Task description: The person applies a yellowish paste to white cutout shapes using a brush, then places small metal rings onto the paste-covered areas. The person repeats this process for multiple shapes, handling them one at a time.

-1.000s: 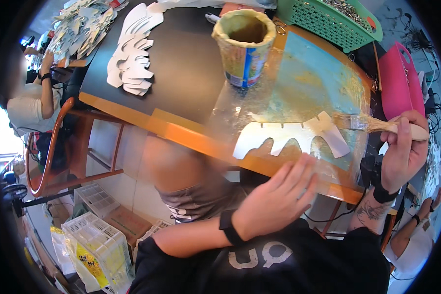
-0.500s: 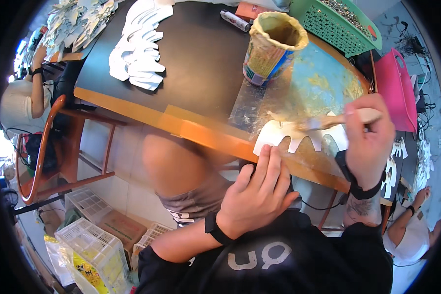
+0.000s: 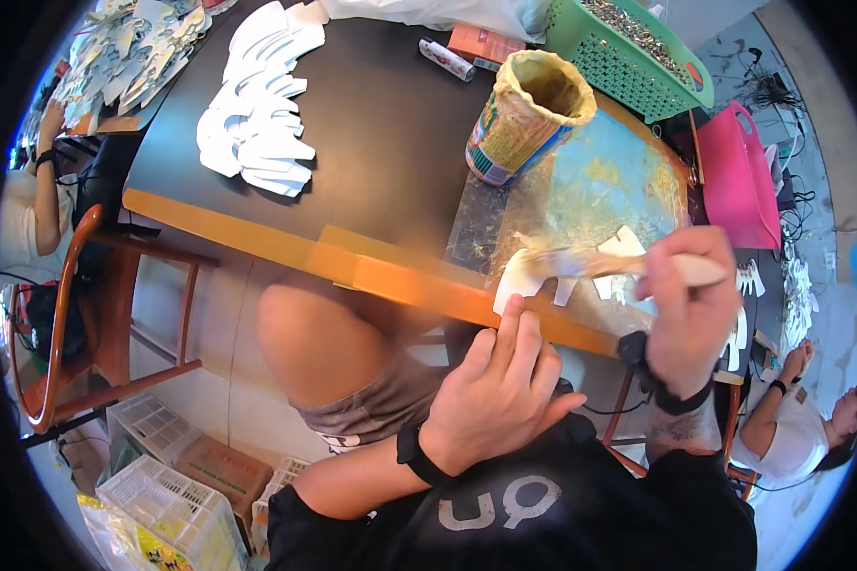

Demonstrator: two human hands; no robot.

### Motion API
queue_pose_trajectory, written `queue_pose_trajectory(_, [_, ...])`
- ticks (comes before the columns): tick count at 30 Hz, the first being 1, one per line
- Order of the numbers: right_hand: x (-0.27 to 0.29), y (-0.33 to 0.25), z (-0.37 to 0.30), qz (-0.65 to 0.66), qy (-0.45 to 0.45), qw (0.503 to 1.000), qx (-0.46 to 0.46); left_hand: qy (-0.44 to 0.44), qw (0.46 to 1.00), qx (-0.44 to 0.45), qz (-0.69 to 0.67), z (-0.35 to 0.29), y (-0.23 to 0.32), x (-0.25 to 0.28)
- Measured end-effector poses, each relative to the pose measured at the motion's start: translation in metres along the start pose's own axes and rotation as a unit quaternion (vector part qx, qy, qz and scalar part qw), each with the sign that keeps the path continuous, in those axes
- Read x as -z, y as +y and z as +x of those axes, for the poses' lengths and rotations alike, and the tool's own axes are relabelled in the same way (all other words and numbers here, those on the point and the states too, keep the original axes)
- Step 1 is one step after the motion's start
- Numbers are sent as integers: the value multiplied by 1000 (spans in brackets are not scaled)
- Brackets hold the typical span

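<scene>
My right hand (image 3: 692, 309) is closed round the wooden handle of a paintbrush (image 3: 607, 266). Its blurred bristles lie over the left end of a white cut-out piece (image 3: 517, 284) with finger-like prongs, at the table's front edge. My left hand (image 3: 505, 390) rests there with fingers stretched out, their tips touching the piece's lower left edge. The brush covers part of the white shape, so I cannot tell whether the white part on the right (image 3: 623, 242) belongs to it. Beyond stands an open can (image 3: 519, 143) crusted with yellowish residue.
A pile of white cut pieces (image 3: 257, 124) lies on the dark table (image 3: 381, 124). Farther back are a small printed tube (image 3: 446, 60), an orange box (image 3: 484, 43) and a green basket (image 3: 628, 71) of small metal parts. A pink bin (image 3: 741, 181) stands right. Two people sit nearby.
The brush has swept left, its bristles now over the left end of the white piece. My right hand has shifted left with it, while my left hand keeps its place on the edge.
</scene>
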State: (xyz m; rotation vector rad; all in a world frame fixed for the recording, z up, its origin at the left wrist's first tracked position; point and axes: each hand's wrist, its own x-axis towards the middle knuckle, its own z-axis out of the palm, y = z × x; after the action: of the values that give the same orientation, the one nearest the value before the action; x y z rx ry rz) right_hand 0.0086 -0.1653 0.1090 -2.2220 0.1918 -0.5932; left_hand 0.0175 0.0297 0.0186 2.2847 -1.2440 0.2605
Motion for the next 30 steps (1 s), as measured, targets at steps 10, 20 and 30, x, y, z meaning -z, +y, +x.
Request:
queue_pose_trajectory(10, [-3,9,-5,-9,32,998,50,-6,999,-19,26,0,1,-3])
queue_pose_trajectory(20, [-7,11,-5,-26,-5,998,49,-60,997,-9,50,-6,9,-2])
queue_pose_trajectory(30, [-13,11,7,-53,1,997,49,-74,994,-13,80,-10,6,-4])
